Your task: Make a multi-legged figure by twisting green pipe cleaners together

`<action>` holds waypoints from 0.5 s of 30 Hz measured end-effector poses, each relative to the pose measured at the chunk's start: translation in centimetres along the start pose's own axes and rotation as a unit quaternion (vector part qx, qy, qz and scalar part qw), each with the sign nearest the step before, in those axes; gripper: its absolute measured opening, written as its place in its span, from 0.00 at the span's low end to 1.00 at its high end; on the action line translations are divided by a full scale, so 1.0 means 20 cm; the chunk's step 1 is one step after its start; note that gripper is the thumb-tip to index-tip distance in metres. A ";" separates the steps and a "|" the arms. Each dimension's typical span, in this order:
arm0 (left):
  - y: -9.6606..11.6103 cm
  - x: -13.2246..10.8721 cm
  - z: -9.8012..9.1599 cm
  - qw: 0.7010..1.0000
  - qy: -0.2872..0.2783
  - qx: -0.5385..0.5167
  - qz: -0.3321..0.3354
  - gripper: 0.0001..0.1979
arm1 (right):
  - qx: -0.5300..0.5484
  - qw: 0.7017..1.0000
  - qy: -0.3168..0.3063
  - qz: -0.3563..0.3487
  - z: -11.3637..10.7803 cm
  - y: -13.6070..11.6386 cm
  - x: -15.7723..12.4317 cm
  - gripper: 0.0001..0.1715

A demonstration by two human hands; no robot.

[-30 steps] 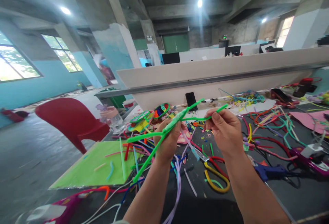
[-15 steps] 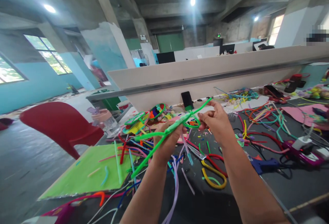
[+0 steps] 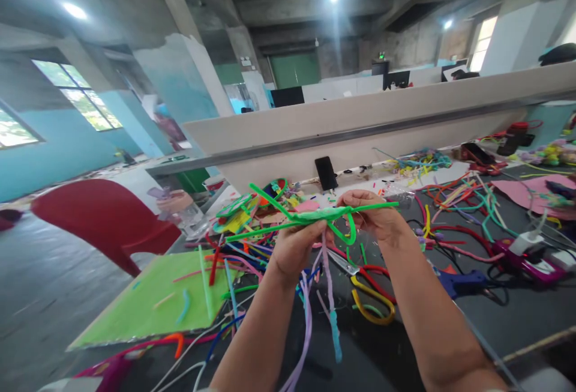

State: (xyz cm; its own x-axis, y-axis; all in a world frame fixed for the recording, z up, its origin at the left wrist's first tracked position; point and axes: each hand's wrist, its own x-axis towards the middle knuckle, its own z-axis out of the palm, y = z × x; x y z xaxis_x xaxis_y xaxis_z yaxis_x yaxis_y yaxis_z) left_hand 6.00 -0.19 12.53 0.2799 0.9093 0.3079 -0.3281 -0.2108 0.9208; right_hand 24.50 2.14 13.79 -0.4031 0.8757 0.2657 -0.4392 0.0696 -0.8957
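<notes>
A bright green pipe-cleaner piece is held above the dark table, with two ends spreading left, one end pointing right and a loop hanging below. My left hand grips its middle from below, thumb on top. My right hand pinches its right part near the loop; the fingertips are partly hidden. A lilac stem with a light blue end hangs down beside my left hand. Below my right hand lie scissors with red and yellow handles.
A green sheet with loose stems lies at the left, near a red chair. A black phone leans on the divider. At the right are tangled stems, a blue glue gun and a purple power strip.
The green piece has turned from a steep slant to nearly level, its right end now lower. My right hand has come down and inward. More of the lilac stem shows.
</notes>
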 end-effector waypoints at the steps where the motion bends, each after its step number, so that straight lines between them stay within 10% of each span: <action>1: 0.00 0.00 0.00 1.000 -0.003 -0.002 -0.002 0.08 | 0.005 1.000 0.004 -0.007 0.00 0.00 0.00 0.15; 11: 0.01 0.02 -0.04 0.997 0.006 -0.004 -0.082 0.11 | -0.098 0.929 0.305 -0.186 -0.17 0.01 0.06 0.25; 15: 0.02 0.03 -0.04 0.994 0.018 -0.024 -0.102 0.09 | -0.053 0.926 0.306 -0.214 -0.15 -0.02 0.04 0.23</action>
State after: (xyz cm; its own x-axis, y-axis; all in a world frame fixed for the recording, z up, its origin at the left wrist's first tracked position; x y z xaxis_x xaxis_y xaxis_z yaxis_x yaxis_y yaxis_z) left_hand 5.32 0.51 12.92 0.3125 0.9440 0.1057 -0.3103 -0.0037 0.9506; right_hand 26.80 4.34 13.25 0.3336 0.8619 0.3820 -0.3587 0.4908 -0.7940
